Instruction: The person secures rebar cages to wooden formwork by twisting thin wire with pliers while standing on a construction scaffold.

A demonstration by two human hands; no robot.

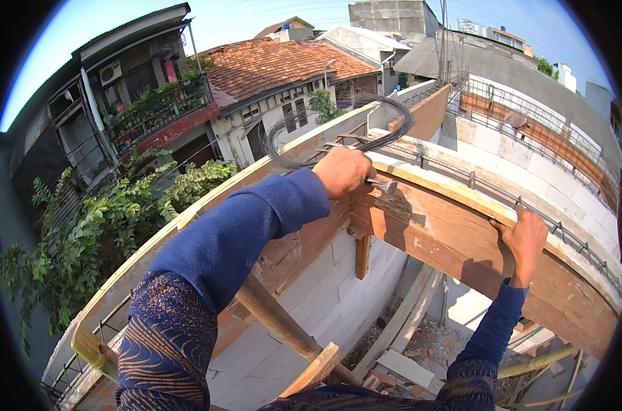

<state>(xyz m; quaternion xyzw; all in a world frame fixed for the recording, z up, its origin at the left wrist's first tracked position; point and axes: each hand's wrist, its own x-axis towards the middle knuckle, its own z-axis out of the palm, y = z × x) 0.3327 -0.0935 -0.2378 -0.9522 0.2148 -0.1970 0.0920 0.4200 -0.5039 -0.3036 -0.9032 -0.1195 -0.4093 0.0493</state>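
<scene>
My left hand (343, 172) is closed round a metal tool (383, 185) near the wire coil (407, 123), my right hand (525, 236) curls over the wooden board (442, 226), and a slackened grip could drop the tool below.

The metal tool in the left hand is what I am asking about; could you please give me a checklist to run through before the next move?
1. Left hand closed around the metal tool: ok, with its metal end showing past the fist.
2. Right hand holding on: ok, it grips the top edge of the brown board.
3. Coil of dark wire well away from the left hand: not ok, its loops lie right beside it.
4. Brown board firmly fastened: cannot tell, no fixing is clear enough to judge.
5. Secure footing: cannot tell, the feet are out of view.
</scene>
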